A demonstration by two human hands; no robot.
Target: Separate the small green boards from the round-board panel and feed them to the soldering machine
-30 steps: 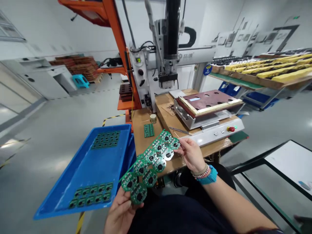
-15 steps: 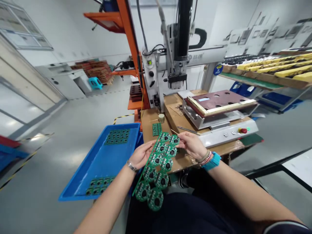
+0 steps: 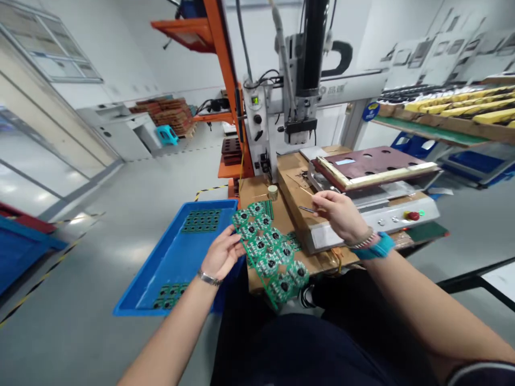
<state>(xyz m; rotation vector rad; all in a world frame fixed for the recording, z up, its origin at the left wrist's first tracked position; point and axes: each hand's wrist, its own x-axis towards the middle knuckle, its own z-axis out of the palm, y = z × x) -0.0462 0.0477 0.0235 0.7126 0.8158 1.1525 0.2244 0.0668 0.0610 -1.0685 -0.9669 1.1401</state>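
Note:
My left hand (image 3: 222,252) grips the left edge of a green circuit board panel (image 3: 260,244) with several round boards, each bearing a dark round part. The panel is tilted over the front of the cardboard-covered bench. My right hand (image 3: 337,214) is away from the panel, by the machine's front edge, fingers pinched on a thin pale stick (image 3: 307,191). Metal tweezers (image 3: 307,209) poke out below those fingers; whether they are held or just lying there I cannot tell. Another green board (image 3: 269,209) lies partly hidden behind the panel.
A blue tray (image 3: 177,257) with more boards stands to the left. On the bench are a small round pot (image 3: 272,193) and a machine carrying a brown fixture plate (image 3: 370,163). A red button (image 3: 412,216) sits at its front. An orange rack (image 3: 225,69) rises behind.
My right hand has left the panel and moved right to the tweezers, still with the thin stick. My left hand has swung the panel round, so its near end now points right.

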